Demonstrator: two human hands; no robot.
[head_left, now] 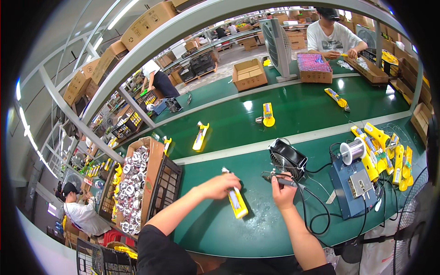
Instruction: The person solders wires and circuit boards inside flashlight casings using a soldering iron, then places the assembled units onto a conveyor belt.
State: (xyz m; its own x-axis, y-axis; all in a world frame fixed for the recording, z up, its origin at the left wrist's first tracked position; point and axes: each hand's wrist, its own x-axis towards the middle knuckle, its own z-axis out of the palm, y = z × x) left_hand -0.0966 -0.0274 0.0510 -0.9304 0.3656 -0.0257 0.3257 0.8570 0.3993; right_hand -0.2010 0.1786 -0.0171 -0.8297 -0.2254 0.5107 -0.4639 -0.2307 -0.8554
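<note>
1. Head view: the left hand hides part of its own grip; the black corded tool's tip is hard to make out.
2. Left fingers curl closed on the yellow casing; right hand clasps the tool.
3. Casing's near end juts out below the left hand, between both hands.

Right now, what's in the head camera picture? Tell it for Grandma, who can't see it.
A person's left hand holds a yellow part at a green workbench, and the right hand grips a black corded tool. Nearby are a small black fan and a blue box with a wire spool.
</note>
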